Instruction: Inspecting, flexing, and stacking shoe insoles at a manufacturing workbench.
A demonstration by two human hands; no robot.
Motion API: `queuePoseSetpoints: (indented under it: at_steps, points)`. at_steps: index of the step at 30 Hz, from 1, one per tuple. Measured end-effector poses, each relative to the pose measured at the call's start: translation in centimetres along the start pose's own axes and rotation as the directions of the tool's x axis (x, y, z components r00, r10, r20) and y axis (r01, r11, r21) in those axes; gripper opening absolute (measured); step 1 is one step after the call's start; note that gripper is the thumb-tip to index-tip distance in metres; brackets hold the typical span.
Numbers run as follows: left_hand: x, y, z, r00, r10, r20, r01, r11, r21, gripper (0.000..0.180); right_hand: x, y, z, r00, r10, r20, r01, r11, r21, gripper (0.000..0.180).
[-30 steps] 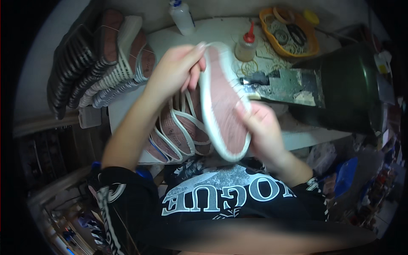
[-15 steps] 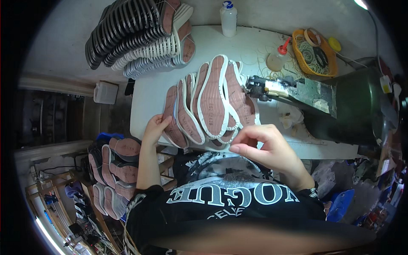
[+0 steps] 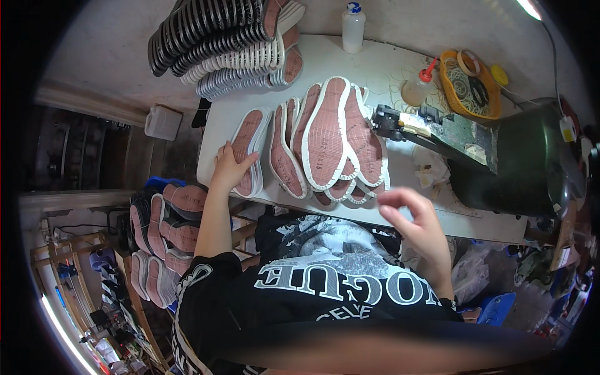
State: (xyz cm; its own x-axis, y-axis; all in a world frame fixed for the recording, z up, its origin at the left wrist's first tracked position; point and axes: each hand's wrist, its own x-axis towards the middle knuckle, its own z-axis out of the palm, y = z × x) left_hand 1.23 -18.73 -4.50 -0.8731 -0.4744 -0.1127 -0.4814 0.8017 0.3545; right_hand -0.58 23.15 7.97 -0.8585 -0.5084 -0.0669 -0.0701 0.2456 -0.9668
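Observation:
Toward the table's left side, my left hand (image 3: 231, 170) grips a small stack of shoe insoles (image 3: 251, 134), pinkish-brown with white edges, thumb on top and fingers along the left side. To its right lies an overlapping pile of similar insoles (image 3: 326, 134), some with printed marks. My right hand (image 3: 412, 219) hovers near the table's front edge, right of the pile, with fingers bent and apart and nothing visible in them. The head of a green sewing machine (image 3: 390, 123) stands just right of the pile, touching or close to it.
Rows of black, white and grey soles (image 3: 219, 47) are stacked at the back left. A white bottle (image 3: 353, 30), a red-tipped bottle (image 3: 417, 87) and a yellow basket (image 3: 495, 105) of cord stand along the back. More insoles (image 3: 164, 240) lie below the table's left edge.
My left hand's insole stack now sits flat and apart from the pile, further left. My right hand has moved right, away from the pile's near end. The whole view has shifted slightly.

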Motion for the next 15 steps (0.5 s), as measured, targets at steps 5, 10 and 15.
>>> queuePoseSetpoints:
  at_steps: [5, 10, 15]
  points:
    - [-0.2, 1.4, -0.4, 1.0, 0.008, -0.006, -0.008, 0.997, -0.079, 0.105, 2.9, 4.4, 3.1, 0.98, -0.089, -0.177, 0.002, 0.898, -0.44, 0.076]
    - [-0.3, 1.4, -0.9, 0.996, 0.018, -0.092, -0.03, 0.991, -0.132, 0.087, 4.0, 4.4, 6.0, 0.97, -0.229, -0.079, 0.152, 0.832, -0.534, 0.083]
    - [0.0, 1.2, -2.6, 0.997, -0.05, -0.055, 0.041, 0.986, -0.163, 0.08, 4.5, 4.8, 6.8, 0.996, -0.077, 0.034, 0.084, 0.879, -0.469, 0.089]
